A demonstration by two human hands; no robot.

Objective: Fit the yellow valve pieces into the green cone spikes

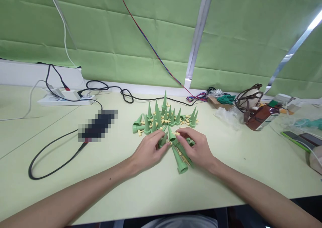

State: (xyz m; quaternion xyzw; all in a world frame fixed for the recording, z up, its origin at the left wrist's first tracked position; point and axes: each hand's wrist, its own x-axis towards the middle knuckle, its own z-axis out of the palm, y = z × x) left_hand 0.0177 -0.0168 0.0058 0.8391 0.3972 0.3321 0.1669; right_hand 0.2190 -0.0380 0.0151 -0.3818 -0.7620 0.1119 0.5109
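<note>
A cluster of green plastic watering spikes (159,118) with small yellow valves lies mid-table, some standing point up, others on their sides. My left hand (151,147) curls its thumb and fingers around one green spike (163,140). Just to its right, my right hand (197,147) pinches the yellow valve (176,133) on another upright spike (171,134). Below my right hand, a loose spike (180,161) lies with its wide end toward me. More spikes and yellow valves are partly hidden under my right fingers.
At left, a dark blurred device (98,125) is joined by a black cable to a white power strip (65,99). On the right are a brown bottle (263,116), clear plastic bags (227,117) and a green-edged phone (295,140). A green curtain (151,37) hangs behind the table.
</note>
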